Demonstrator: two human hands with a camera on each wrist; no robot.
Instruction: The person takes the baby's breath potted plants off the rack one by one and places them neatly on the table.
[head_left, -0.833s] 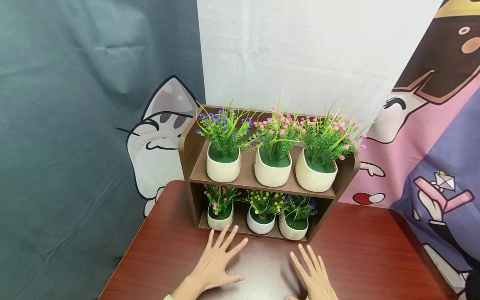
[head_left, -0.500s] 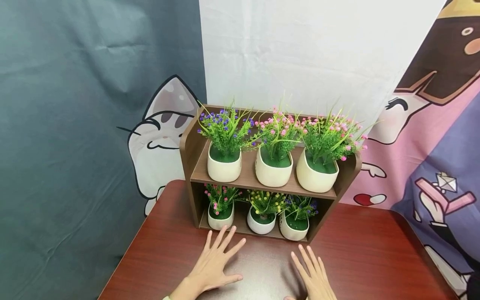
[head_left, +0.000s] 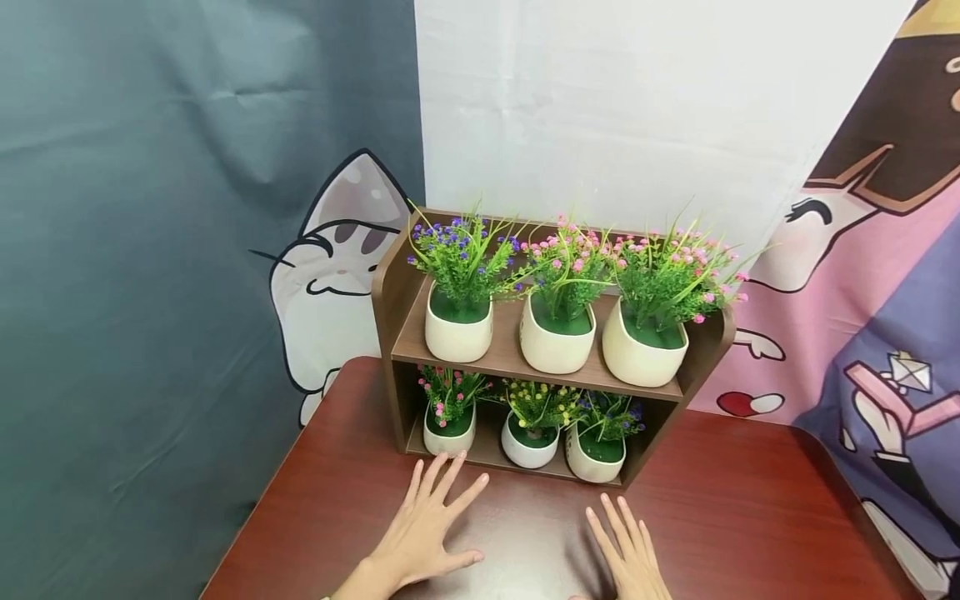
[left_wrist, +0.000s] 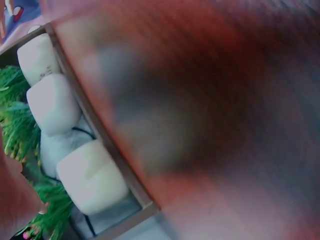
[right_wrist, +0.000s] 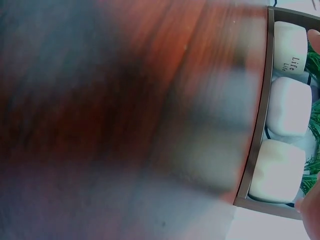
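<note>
My left hand (head_left: 420, 529) is spread with straight fingers in front of the shelf, its fingertips overlapping the front of the lower left pot (head_left: 450, 440) in the head view. To the right, my right hand (head_left: 632, 554) has its fingers extended, partly cut off by the bottom edge. Neither hand holds anything. Before them stands a brown two-tier wooden shelf (head_left: 502, 357). Its upper tier bears a purple-flowered potted plant (head_left: 459, 333) and two pink-flowered potted plants (head_left: 557, 342) (head_left: 645, 354). Below are a pink-flowered plant, a yellow-flowered plant (head_left: 529, 450) and a purple-flowered plant (head_left: 595, 462).
The shelf stands on a reddish-brown table (head_left: 750, 500) with a glossy patch between the hands. Behind it hang a grey-green cloth (head_left: 150, 250) with a cartoon cat, a white cloth (head_left: 637, 108) and a printed pink and purple cloth (head_left: 832, 308).
The shelf and backdrop have shifted slightly to the right in the head view. Both hands keep almost the same spread pose, and the plants stay in place on the shelf.
</note>
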